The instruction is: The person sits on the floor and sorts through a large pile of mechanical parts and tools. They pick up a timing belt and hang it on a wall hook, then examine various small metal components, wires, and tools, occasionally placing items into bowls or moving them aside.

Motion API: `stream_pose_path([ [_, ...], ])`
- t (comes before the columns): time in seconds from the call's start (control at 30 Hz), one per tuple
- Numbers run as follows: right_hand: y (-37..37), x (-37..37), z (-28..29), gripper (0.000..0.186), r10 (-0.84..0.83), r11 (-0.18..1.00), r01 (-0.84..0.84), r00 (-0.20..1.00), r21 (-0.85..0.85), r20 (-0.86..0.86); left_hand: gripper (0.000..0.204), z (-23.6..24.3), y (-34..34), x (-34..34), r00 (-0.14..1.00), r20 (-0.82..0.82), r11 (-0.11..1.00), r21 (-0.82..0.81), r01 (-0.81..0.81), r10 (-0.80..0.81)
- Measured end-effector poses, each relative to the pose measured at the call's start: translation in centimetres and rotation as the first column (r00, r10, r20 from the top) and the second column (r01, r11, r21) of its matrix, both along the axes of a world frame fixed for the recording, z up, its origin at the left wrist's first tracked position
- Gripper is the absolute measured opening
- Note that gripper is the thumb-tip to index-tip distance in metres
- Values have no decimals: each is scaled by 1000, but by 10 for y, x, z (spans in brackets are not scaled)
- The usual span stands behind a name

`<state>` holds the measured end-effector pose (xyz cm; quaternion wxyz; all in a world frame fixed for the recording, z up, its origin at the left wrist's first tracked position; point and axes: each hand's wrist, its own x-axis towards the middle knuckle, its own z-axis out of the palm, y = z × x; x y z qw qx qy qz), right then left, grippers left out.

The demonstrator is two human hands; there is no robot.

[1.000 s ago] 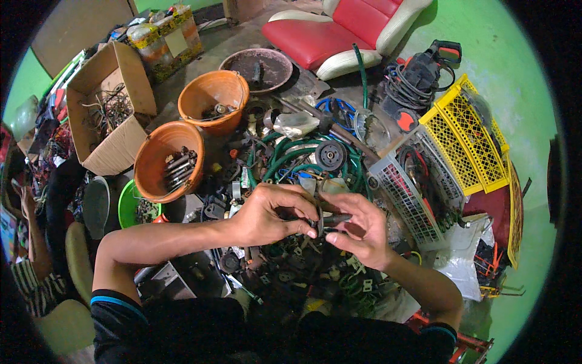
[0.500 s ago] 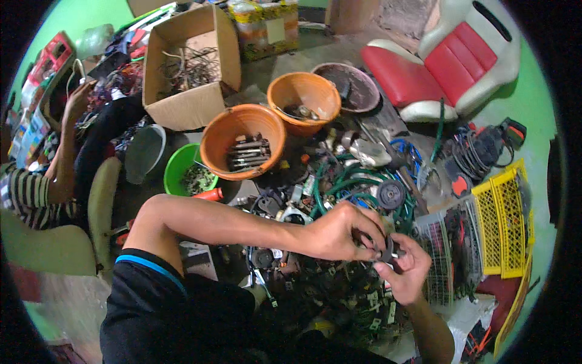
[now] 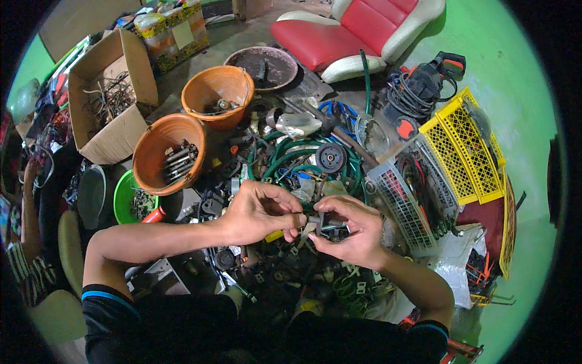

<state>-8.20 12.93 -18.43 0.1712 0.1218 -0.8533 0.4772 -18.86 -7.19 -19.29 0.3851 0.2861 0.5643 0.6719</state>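
Observation:
Both hands meet low over the heap of mixed parts, near the middle. My right hand (image 3: 357,233) pinches a small dark metal part (image 3: 319,223) between thumb and fingers; a short shiny pin or bolt shank shows beside it, and its exact kind is unclear. Just left of it, my left hand (image 3: 264,212) has thumb and fingertips pressed together. Whatever lies in that pinch is too small to make out. Below and around both hands spread loose metal and plastic scraps (image 3: 282,276), with coiled green hose (image 3: 282,158) and a black wheel (image 3: 331,158) beyond.
Orange buckets, one holding metal rods (image 3: 145,151), stand left of the heap beside a green bucket (image 3: 124,206). Behind are a cardboard box (image 3: 115,142) and a round basin (image 3: 285,76). Rightward are a red-and-white seat (image 3: 315,45), corded power tool (image 3: 424,85) and yellow crates (image 3: 451,158).
My view has swung right, so the surroundings sit further left. My hands have drawn slightly apart; the left fingers have come away from the dark part, which stays in my right hand.

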Motion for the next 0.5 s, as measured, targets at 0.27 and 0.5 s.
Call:
stream_pose_path([
  [0.27,1,7,-8,45,-17,995,23,997,-99,71,21,-6,5,5,849,-511,990,-47,131,-136],
  [0.5,9,4,-5,41,15,997,-14,1000,70,-13,32,15,12,9,958,-48,899,-362,247,-282],
])
